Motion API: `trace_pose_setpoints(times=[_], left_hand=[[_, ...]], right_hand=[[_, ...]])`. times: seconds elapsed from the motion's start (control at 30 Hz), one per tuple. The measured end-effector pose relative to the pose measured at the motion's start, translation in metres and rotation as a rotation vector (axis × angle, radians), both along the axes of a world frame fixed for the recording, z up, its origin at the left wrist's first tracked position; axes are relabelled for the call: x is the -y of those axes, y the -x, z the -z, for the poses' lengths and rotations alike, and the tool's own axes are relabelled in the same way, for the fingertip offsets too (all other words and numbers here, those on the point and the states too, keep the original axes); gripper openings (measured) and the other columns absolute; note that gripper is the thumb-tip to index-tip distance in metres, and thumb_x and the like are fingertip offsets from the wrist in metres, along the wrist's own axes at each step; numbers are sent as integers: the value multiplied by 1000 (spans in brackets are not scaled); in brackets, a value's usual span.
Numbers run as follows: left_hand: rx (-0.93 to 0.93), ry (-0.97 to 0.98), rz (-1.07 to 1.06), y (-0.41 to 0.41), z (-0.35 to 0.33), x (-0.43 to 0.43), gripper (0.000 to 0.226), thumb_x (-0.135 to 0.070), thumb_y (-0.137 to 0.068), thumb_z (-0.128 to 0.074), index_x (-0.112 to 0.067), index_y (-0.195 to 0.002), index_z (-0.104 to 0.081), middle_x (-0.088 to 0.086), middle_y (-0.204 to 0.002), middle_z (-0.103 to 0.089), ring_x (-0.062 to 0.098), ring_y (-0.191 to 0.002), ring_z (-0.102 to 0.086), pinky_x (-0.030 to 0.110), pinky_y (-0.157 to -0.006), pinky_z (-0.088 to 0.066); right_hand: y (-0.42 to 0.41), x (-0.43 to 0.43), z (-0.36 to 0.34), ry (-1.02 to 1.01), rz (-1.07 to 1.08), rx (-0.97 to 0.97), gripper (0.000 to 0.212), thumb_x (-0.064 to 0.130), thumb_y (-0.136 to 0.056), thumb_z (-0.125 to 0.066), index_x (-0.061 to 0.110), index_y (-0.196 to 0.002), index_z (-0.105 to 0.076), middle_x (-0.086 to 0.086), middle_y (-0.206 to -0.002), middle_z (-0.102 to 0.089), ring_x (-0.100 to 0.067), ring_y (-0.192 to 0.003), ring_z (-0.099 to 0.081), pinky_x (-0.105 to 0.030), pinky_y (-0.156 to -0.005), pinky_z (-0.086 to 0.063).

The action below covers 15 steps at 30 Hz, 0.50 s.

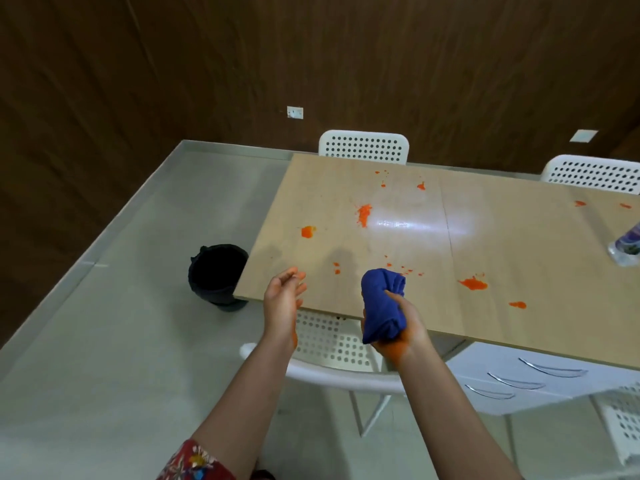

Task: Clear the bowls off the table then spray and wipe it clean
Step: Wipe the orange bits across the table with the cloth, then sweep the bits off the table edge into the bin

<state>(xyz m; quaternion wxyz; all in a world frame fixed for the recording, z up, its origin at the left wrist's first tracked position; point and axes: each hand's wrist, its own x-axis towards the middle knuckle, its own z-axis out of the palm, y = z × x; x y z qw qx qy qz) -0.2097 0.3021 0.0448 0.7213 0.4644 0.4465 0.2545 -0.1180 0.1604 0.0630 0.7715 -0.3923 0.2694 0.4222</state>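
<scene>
A light wooden table (502,258) carries several orange stains, the largest near its middle (364,215) and one toward the front right (473,283). My right hand (405,327) is closed around a bunched blue cloth (382,303) held just above the table's near edge, with orange smears on the palm and wrist. My left hand (284,299) hovers open beside it at the table's near-left corner, fingers apart and holding nothing. A clear spray bottle (628,245) lies at the right edge of view on the table. No bowls are in view.
A black bin (216,271) stands on the floor by the table's left corner. White perforated chairs sit at the far side (363,147), far right (594,173) and directly under my hands (332,341). A white drawer unit (519,379) stands under the table at right.
</scene>
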Motion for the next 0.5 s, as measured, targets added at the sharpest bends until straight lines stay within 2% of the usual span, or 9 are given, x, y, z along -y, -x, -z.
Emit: trace_pose_setpoints(times=[0.1,0.17,0.3,0.4,0.43,0.5], left_hand=[[-31,13,36,25,9,-44,18,-13,-99,-48,-17,-113,-58,-2,-108,-67,16,-100,-63,27,-81,-45],[-42,27,61,41,13,-82,19,-12,-99,-47,-16,-113,-58,-2,-107,-66,14,-95,-64,26,-80,-45],[-87,1,138,77,17,-170,20,-13,-100,-46,-17,-115,-59,-2,-107,-66,12,-94,-63,27,-84,-46],[-122,-22,168,102,19,-237,20,-14,-100,-46,-18,-114,-59,-2,-107,-67,13,-94,-64,33,-92,-46],[-131,-23,160,110,22,-262,20,-14,-100,-46,-17,-115,-59,-2,-106,-67,12,-93,-64,30,-88,-47],[-138,-9,137,123,28,-299,21,-13,-100,-46,-16,-116,-59,-3,-102,-67,11,-90,-64,21,-75,-48]], right_hand=[[28,-48,6,17,-2,-35,16,18,-100,-46,17,-90,-58,-3,-75,-61,-16,-71,-55,-31,-57,-51],[47,-88,10,20,-11,-50,14,19,-99,-48,17,-92,-59,-2,-71,-65,-16,-72,-58,-24,-47,-53],[89,-176,12,49,-41,-28,10,18,-98,-50,16,-95,-60,-3,-83,-63,-17,-75,-59,-30,-63,-49],[114,-240,13,57,-61,-29,12,17,-98,-49,15,-92,-60,-3,-69,-68,-17,-72,-58,-23,-49,-52],[120,-264,13,63,-68,-37,12,17,-98,-50,16,-92,-60,-3,-66,-68,-17,-71,-58,-21,-44,-51],[127,-300,16,93,-88,-48,9,17,-98,-51,16,-94,-59,-5,-75,-67,-19,-71,-58,-23,-44,-51]])
